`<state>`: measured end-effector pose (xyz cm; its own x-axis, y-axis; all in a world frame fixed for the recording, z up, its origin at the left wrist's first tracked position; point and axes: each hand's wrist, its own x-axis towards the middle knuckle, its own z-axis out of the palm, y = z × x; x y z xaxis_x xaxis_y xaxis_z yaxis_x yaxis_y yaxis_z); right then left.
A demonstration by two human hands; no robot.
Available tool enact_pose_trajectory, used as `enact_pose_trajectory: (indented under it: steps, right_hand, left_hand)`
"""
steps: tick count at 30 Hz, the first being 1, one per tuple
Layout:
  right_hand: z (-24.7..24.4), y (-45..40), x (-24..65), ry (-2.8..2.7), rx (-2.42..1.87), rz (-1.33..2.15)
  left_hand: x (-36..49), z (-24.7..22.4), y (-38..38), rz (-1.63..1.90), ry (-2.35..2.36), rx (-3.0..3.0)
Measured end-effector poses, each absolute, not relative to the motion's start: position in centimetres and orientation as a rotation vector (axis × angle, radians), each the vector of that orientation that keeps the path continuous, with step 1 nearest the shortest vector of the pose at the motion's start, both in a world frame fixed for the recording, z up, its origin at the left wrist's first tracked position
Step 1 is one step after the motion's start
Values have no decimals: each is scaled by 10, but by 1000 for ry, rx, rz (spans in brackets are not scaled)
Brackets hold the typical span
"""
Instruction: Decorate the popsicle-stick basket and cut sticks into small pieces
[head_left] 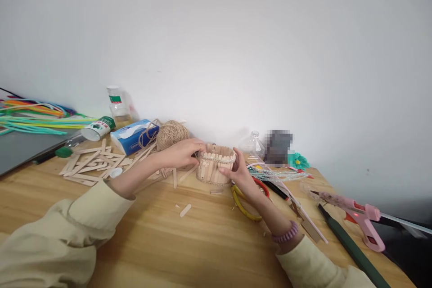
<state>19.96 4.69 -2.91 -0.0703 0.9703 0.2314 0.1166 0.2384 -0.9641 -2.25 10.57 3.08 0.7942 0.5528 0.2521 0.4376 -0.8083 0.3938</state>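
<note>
In the head view, the craft-stick basket point(209, 172) was near the wooden table's point(162, 247) far edge; the left hand point(189, 150) and right hand point(238, 172) grasped its opposite sides; it seemed light, stiff, likely fragile at the joints, best cupped low.

right hand point(238, 173) gripping a cute stick basket point(212, 168), left hand point(187, 152) at its rim, twine ball point(173, 135) nearby, loose sticks point(90, 158) littering the counter point(168, 243), glue gun point(366, 217) off right
</note>
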Motion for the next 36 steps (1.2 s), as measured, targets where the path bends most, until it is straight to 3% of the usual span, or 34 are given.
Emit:
enact_pose_trajectory:
  steps: [7,17,26,36]
  right_hand:
    - [-32,16,218,-1741,-1324,692]
    - [-29,-34,211,-2333,-1255,533]
    - [-35,-38,249,-2139,-1703,59]
    - [-38,-35,254,-2192,-1881,-51]
  left_hand:
    - [-43,40,112,421,850,2573]
    - [-40,48,112,360,920,2584]
    - [-26,51,113,335,946,2658]
    - [-21,48,118,330,974,2732]
